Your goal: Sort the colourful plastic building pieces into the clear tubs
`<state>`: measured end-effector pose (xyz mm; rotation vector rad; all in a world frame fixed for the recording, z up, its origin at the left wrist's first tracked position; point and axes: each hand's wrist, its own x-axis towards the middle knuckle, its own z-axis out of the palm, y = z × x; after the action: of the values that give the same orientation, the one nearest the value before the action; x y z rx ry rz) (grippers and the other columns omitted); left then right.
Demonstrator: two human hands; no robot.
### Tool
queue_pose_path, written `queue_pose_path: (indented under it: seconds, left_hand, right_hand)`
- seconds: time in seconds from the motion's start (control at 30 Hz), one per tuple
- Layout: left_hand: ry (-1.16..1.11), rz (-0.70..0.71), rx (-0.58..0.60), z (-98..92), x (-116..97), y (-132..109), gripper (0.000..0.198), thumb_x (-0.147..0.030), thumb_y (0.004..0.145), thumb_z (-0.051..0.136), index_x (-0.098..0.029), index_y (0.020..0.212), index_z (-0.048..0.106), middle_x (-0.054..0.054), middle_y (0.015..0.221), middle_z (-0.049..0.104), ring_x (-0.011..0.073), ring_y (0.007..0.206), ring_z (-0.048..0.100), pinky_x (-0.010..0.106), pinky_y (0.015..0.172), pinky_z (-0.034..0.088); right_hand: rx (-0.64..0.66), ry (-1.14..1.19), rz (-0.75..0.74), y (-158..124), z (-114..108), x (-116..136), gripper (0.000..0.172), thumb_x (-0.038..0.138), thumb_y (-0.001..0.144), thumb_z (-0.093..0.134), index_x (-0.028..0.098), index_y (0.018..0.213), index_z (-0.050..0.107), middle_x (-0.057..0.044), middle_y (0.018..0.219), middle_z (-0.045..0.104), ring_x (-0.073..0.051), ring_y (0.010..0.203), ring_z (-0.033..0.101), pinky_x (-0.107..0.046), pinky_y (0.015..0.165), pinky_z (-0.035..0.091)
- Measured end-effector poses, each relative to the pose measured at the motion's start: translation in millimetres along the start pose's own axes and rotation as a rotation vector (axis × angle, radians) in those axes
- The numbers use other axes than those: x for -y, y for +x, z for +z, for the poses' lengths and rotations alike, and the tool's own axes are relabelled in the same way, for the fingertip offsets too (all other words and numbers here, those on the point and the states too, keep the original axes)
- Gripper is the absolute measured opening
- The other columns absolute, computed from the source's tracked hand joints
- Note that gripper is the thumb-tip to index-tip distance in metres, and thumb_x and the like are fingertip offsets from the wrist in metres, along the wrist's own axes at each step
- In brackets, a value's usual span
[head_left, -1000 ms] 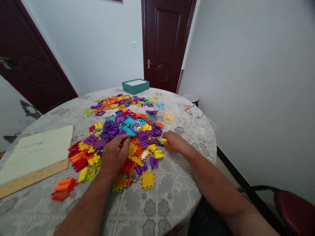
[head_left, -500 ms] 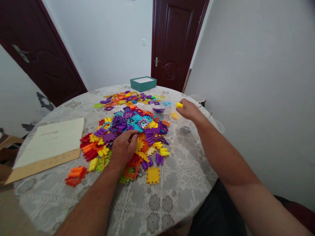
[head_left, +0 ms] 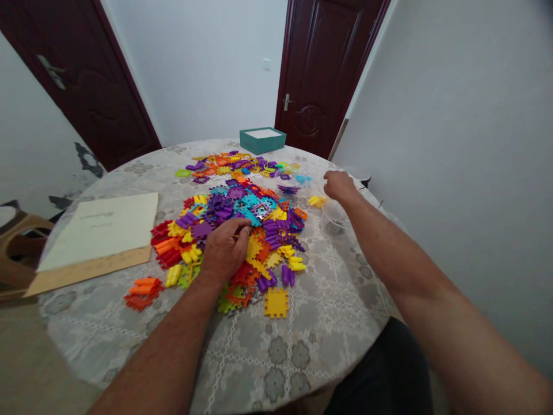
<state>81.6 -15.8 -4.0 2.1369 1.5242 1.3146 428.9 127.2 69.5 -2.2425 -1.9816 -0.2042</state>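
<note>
My left hand [head_left: 227, 249] rests on a big pile of colourful plastic interlocking pieces [head_left: 202, 230], its thumb and fingers closed together. A speck of yellow shows between them, but I cannot make out what they hold. To the right, my right hand [head_left: 339, 185] hovers over the table with its fingers loosely apart and nothing visible in them. Just left of and below it is a small group of yellow pieces [head_left: 317, 201]. A clear bowl [head_left: 333, 222] stands below the hand. Purple pieces [head_left: 288, 189] and light blue pieces [head_left: 303, 179] sit in separate groups nearby.
A second heap of mixed pieces [head_left: 233, 165] lies farther back, before a green box [head_left: 262, 142]. On the left is a cream board [head_left: 110, 222] with a tan strip. Single pieces, including a yellow square [head_left: 276, 303], lie near the front. The round table [head_left: 319, 346] has a patterned cloth.
The yellow piece has left my right hand, and the yellow group beside it looks fuller. That hand has moved slightly right. My left hand stays at the pile; the view has shifted.
</note>
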Motion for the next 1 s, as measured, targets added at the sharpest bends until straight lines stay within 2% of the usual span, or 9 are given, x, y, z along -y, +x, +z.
queue_pose_path:
  seconds: [0.13,0.23,0.3,0.43,0.53,0.67,0.83,0.93,1.0]
  left_hand:
    - [0.005,0.03,0.008,0.9,0.7,-0.7,0.027,-0.032,0.098,0.054,-0.02,0.11,0.075,0.008,0.107,0.08,0.0233,0.097,0.074,0.037,0.098,0.056]
    - [0.011,0.032,0.02,3.2,1.0,-1.9,0.028,-0.033,0.099,0.053,-0.021,0.112,0.075,0.008,0.108,0.08,0.0234,0.098,0.074,0.037,0.098,0.056]
    - [0.024,0.036,0.02,4.4,0.2,-2.4,0.028,-0.033,0.099,0.053,-0.021,0.111,0.075,0.007,0.107,0.08,0.0233,0.098,0.074,0.036,0.097,0.056]
    - [0.045,0.062,0.029,4.9,-3.1,-2.1,0.027,-0.031,0.098,0.053,-0.02,0.108,0.076,0.008,0.104,0.08,0.0234,0.096,0.075,0.036,0.097,0.056]
    - [0.04,0.066,0.044,4.3,-5.4,-1.8,0.027,-0.03,0.098,0.052,-0.02,0.108,0.075,0.009,0.105,0.08,0.0241,0.097,0.075,0.037,0.097,0.056]
    - [0.046,0.058,0.056,4.7,-5.2,-2.6,0.028,-0.031,0.098,0.052,-0.02,0.109,0.075,0.009,0.106,0.08,0.025,0.1,0.075,0.037,0.098,0.056]
    - [0.065,0.079,0.044,8.0,0.4,-3.8,0.028,-0.032,0.099,0.053,-0.021,0.11,0.076,0.008,0.105,0.08,0.0243,0.098,0.075,0.036,0.097,0.056]
    - [0.056,0.099,0.045,8.4,0.8,-4.3,0.027,-0.032,0.099,0.053,-0.021,0.11,0.076,0.008,0.105,0.08,0.0233,0.096,0.074,0.036,0.095,0.057]
    - [0.023,0.118,0.07,7.4,-1.9,-5.3,0.027,-0.032,0.1,0.054,-0.021,0.111,0.075,0.008,0.105,0.079,0.022,0.093,0.074,0.036,0.093,0.058]
  right_hand:
    - [0.028,0.149,-0.18,-51.5,-10.0,19.9,0.037,0.015,0.097,0.058,0.016,0.133,0.069,-0.015,0.127,0.073,-0.025,0.117,0.065,-0.036,0.104,0.047]
    - [0.314,0.387,-0.496,-109.3,-13.1,34.6,0.037,0.019,0.095,0.064,0.023,0.131,0.071,-0.007,0.123,0.075,-0.02,0.105,0.069,-0.032,0.097,0.051]
    - [0.449,0.471,-0.643,-146.7,-10.3,42.4,0.052,0.021,0.089,0.071,0.029,0.141,0.066,-0.005,0.135,0.07,-0.021,0.113,0.068,-0.035,0.101,0.051]
    - [0.473,0.453,-0.632,-193.0,5.3,51.5,0.074,0.021,0.085,0.075,0.035,0.153,0.053,-0.007,0.151,0.057,-0.026,0.127,0.061,-0.04,0.11,0.047]
    - [0.407,0.434,-0.615,-200.0,20.2,51.6,0.068,0.02,0.087,0.069,0.031,0.152,0.051,-0.01,0.149,0.053,-0.025,0.122,0.062,-0.04,0.107,0.049]
    - [0.311,0.462,-0.638,-193.7,36.2,45.4,0.045,0.017,0.088,0.06,0.022,0.132,0.056,-0.011,0.135,0.058,-0.024,0.12,0.059,-0.038,0.107,0.048]
    - [0.267,0.541,-0.63,-188.5,44.0,37.6,0.034,0.018,0.084,0.058,0.023,0.118,0.055,-0.008,0.122,0.062,-0.023,0.114,0.058,-0.036,0.104,0.047]
    - [0.309,0.677,-0.561,-188.5,45.1,35.5,0.029,0.02,0.083,0.058,0.023,0.112,0.056,-0.004,0.107,0.064,-0.02,0.098,0.06,-0.033,0.092,0.049]
    - [0.429,0.878,-0.462,-189.0,45.9,36.7,0.028,0.024,0.084,0.059,0.024,0.112,0.054,0.0,0.095,0.063,-0.017,0.083,0.059,-0.028,0.077,0.05]
